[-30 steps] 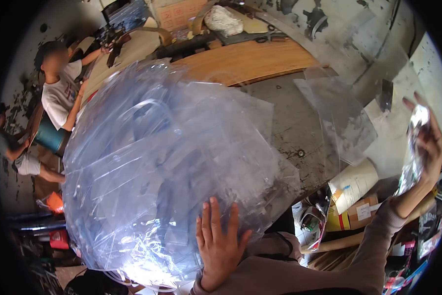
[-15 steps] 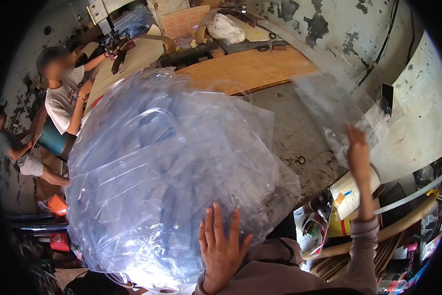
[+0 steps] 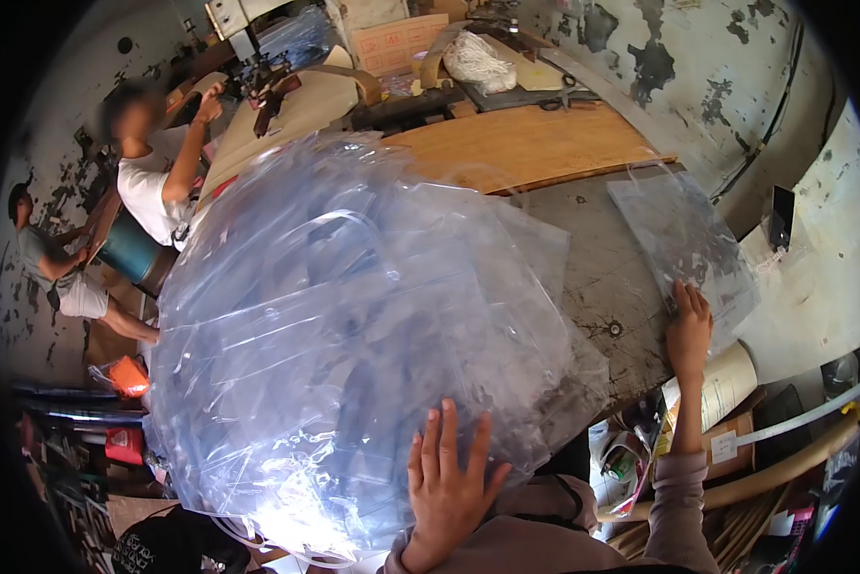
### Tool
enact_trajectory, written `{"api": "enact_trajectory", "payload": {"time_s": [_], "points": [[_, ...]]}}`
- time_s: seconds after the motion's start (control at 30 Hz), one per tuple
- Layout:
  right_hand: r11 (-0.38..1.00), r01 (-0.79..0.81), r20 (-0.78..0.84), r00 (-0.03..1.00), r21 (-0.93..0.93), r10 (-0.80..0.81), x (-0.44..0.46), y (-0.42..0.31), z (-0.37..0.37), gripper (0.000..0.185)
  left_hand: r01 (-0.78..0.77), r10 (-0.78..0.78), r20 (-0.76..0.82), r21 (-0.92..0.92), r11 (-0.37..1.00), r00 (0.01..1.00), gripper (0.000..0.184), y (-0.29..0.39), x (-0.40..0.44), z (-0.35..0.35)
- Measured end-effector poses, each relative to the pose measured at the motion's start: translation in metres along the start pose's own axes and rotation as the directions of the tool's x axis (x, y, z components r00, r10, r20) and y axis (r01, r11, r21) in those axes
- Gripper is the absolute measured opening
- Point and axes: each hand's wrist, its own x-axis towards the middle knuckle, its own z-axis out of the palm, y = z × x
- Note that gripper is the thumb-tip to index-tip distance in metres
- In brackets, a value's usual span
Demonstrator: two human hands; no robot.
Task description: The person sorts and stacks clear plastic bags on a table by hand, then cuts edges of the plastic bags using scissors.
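Note:
A big heap of clear plastic bags (image 3: 353,287) with thin white handles covers the near and left part of the worktable. My left hand (image 3: 449,488) lies on the heap's near right edge, fingers spread and palm down. To the right, my right hand (image 3: 690,330) rests on the near edge of a flat stack of clear plastic sheets or bags (image 3: 683,234). Its fingers are slightly bent and a little apart, with the tips on the plastic. How many layers lie in this stack I cannot tell.
Behind the heap lies a wooden board (image 3: 526,148) with scissors (image 3: 564,91) and a bundle of white string (image 3: 480,62). A phone (image 3: 781,218) lies at the right. Two people are at the left, one by a machine (image 3: 272,96). Cardboard tubes (image 3: 784,464) lean below right.
My right hand, blurred before along with a lifted plastic piece, has come down onto the flat stack at the right. My left hand stays on the heap. The view has shifted slightly.

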Motion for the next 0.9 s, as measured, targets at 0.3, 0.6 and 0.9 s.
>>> {"api": "enact_trajectory", "payload": {"time_s": [0.3, 0.6, 0.9], "points": [[0.948, -0.174, -0.336, 0.905, 0.268, 0.261, 0.002, 0.058, -0.008, 0.047, -0.008, 0.008, -0.007, -0.003, 1.0, 1.0, 0.056, 0.0, 0.001, 0.001], [0.807, -0.38, -0.362, 0.749, 0.452, 0.555, -0.001, 0.101, 0.023, 0.047, -0.011, 0.011, -0.02, -0.001, 1.0, 1.0, 0.055, -0.001, 0.0, 0.002], [0.763, -0.411, -0.22, 0.791, 0.499, 0.571, 0.005, 0.074, 0.005, 0.046, -0.01, 0.011, -0.032, 0.009, 1.0, 0.999, 0.055, -0.001, 0.001, 0.002]]}}
